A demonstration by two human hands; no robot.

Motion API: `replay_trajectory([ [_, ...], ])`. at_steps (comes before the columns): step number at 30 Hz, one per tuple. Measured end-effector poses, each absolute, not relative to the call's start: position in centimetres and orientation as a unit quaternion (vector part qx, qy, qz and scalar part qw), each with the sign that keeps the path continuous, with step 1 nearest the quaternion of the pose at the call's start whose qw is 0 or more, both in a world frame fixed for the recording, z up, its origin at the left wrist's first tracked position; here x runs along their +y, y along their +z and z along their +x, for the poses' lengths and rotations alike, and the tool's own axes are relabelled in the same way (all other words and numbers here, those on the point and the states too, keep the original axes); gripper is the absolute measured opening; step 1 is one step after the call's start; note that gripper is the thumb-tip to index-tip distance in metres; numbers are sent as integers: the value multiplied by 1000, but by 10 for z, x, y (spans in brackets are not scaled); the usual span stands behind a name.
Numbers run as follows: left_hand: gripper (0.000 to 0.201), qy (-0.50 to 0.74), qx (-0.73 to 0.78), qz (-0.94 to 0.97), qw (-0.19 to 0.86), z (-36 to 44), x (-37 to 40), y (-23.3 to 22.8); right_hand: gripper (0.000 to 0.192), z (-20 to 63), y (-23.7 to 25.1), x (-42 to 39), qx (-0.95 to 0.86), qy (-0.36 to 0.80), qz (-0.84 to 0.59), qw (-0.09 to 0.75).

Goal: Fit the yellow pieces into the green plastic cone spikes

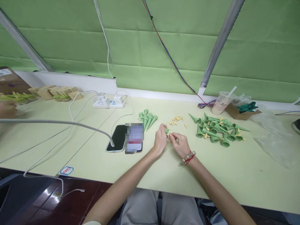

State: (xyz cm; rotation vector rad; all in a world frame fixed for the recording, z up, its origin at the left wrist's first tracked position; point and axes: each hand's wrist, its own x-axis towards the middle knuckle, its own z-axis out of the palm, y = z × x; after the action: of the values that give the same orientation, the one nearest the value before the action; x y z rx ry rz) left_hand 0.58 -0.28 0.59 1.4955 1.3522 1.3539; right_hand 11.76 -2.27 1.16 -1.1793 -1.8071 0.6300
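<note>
My left hand (160, 138) and my right hand (180, 144) meet over the pale green table (145, 168), fingertips together. My left hand grips a small green cone (166, 130) by its wide end. My right hand pinches a small yellow plastic piece against that cone. A scatter of yellow pieces (176, 120) lies just beyond my hands. To the right sits a heap of green cones (217, 130), some with yellow pieces. To the left, a smaller cluster of green cones (147, 119) lies in a neat fan.
Two phones (125, 142) lie left of my hands, one on a grey cable. A white power strip (109, 102) sits further back. A drink cup (220, 102), a cardboard box (241, 111) and a clear plastic bag (276, 137) occupy the right. Boxes (55, 92) and another person's hand (7, 109) are at far left.
</note>
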Motion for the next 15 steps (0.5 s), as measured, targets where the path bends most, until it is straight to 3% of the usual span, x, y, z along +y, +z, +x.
replay_trajectory([
  [5,31,510,495,642,287,3,-8,7,36,121,14,-19,-552,605,-419,393],
  [8,33,489,475,681,267,3,-10,7,35,121,13,-16,-439,726,-384,364],
  [12,30,475,457,686,308,7,-7,8,43,117,10,-13,-443,703,-415,369],
  [15,29,502,468,599,412,10,-1,12,46,119,9,-12,-576,536,-485,382],
])
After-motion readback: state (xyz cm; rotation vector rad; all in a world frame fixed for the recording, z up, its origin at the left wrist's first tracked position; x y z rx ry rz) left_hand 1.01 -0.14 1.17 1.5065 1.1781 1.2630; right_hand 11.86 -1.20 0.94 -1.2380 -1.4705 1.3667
